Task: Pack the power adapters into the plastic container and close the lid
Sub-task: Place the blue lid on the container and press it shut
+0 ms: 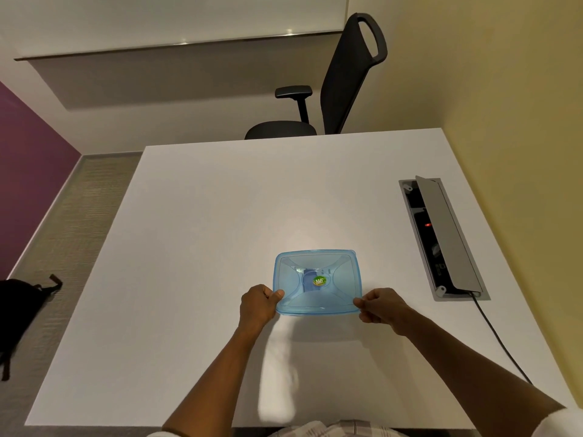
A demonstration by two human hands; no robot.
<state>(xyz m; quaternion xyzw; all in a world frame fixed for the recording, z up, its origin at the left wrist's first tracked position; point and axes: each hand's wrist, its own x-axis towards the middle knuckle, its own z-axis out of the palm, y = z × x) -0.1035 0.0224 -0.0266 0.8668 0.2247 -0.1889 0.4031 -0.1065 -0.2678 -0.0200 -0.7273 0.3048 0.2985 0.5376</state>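
A blue see-through plastic container (316,282) sits on the white table (205,247), its lid on top with a green and yellow sticker in the middle. A dark shape shows dimly through the lid; I cannot tell what it is. My left hand (258,302) pinches the lid's near left corner. My right hand (380,305) pinches the near right corner. No power adapter lies on the table in the open.
A grey cable box (441,238) with its flap raised is set into the table at the right, a black cable (498,335) running from it toward me. A black office chair (334,89) stands beyond the far edge. A black bag (19,307) lies on the floor, left.
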